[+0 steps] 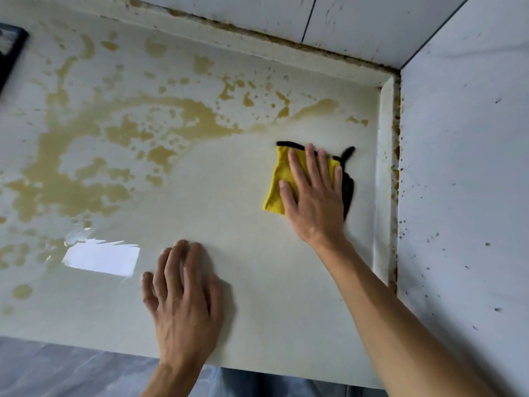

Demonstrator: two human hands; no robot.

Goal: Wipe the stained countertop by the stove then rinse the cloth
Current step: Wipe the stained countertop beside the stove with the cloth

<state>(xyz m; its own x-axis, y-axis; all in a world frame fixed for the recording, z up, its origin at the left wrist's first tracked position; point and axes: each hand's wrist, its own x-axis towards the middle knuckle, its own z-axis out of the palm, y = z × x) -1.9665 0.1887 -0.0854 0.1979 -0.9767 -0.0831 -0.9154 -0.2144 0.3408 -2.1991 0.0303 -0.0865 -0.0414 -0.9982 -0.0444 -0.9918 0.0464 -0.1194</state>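
Right hand presses flat, fingers spread, on the yellow cloth at three o'clock; left hand rests spread on the worktop. A soaked cloth may just smear the brown stain wider

The cloth is yellow with black edging, folded flat at about three o'clock on the pale countertop, near its right raised lip. Yellow-brown stains spread from nine to twelve o'clock, seemingly still wet.
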